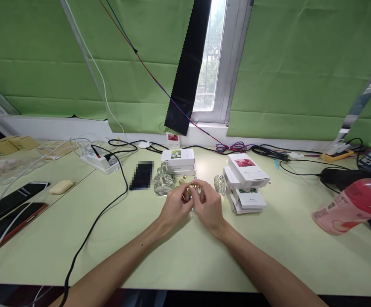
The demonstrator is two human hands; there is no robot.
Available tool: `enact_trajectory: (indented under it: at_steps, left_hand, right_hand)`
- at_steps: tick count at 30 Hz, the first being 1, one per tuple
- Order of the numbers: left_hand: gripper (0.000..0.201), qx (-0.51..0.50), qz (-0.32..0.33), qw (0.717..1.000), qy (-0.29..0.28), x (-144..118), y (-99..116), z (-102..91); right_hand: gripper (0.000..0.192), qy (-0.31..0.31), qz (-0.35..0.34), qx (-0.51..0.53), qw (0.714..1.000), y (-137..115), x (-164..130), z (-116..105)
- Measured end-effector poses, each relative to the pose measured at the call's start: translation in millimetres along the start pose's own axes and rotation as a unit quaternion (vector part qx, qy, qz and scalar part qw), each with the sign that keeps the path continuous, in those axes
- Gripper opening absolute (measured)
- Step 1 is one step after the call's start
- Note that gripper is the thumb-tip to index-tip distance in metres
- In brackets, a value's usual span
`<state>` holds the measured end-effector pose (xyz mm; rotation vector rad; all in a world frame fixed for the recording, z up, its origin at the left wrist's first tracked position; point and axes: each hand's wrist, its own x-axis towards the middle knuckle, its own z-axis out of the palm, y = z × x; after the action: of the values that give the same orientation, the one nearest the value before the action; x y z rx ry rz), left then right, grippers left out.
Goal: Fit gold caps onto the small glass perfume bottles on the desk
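My left hand (176, 206) and my right hand (208, 207) meet above the middle of the table, fingers pinched together. Between them is a small glass bottle (190, 194) with a gold-coloured part near its top; the fingers hide most of it. Left of my hands, clear glass perfume bottles (164, 184) stand or lie close together. Another glass bottle (220, 184) lies just right of my right hand. Tiny gold-coloured pieces (184, 177) show behind my fingers.
White boxes (178, 157) are stacked behind my hands, and more white boxes (248, 170) are piled to the right. A pink-labelled drink bottle (352, 207) leans at far right. Phones (12, 200), a power strip (99, 162) and a black cable (98, 221) occupy the left.
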<state>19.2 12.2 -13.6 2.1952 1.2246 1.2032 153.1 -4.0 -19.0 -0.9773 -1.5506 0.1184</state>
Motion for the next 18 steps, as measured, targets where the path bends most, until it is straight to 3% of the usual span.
enact_trajectory:
  at_steps: [18]
  left_hand:
    - [0.002, 0.013, 0.008, 1.0, 0.009, -0.2, 1.2, 1.5]
  right_hand:
    - [0.014, 0.022, 0.011, -0.017, 1.0, 0.2, 2.1, 0.2]
